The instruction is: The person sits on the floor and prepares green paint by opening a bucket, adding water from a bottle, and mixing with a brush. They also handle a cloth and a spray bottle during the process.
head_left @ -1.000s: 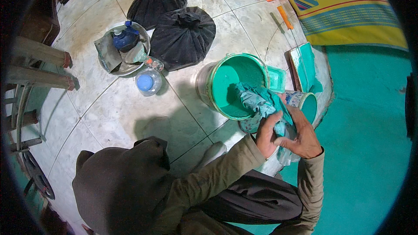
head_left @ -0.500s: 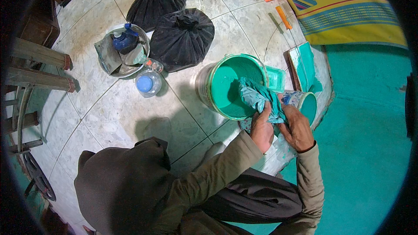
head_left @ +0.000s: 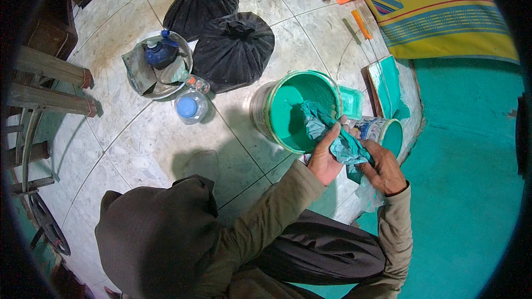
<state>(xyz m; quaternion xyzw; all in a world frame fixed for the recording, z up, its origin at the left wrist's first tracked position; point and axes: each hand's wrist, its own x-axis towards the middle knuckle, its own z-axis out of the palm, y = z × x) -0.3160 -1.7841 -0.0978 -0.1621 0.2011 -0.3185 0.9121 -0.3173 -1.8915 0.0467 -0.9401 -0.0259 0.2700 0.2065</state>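
Note:
A crumpled thin sheet [head_left: 348,148], pale blue and smeared with green paint, is held in both hands; I cannot tell whether it is plastic or paper. My left hand [head_left: 326,158] grips its middle, thumb on top, beside the rim of a large paint bucket [head_left: 260,108]. Fingers of my right hand [head_left: 385,169] close on the sheet's nearer end. The sheet's far end hangs over the bucket's mouth. Green paint [head_left: 285,105] coats the inside of the bucket. Just right of the hands, a smaller paint can [head_left: 392,133] lies with its green-coated opening showing.
Beyond the bucket are a green plastic tray [head_left: 352,99], a green-painted board [head_left: 388,80] and an orange-handled roller [head_left: 361,24]. Leftward stand black tied bags [head_left: 233,55], a basin [head_left: 133,80] with a blue bottle, and a clear jar [head_left: 191,108]. A green wall [head_left: 465,188] rises at right.
Both hands have drawn back slightly toward me with the sheet. My left palm has turned upward, and more of the sheet shows between the hands.

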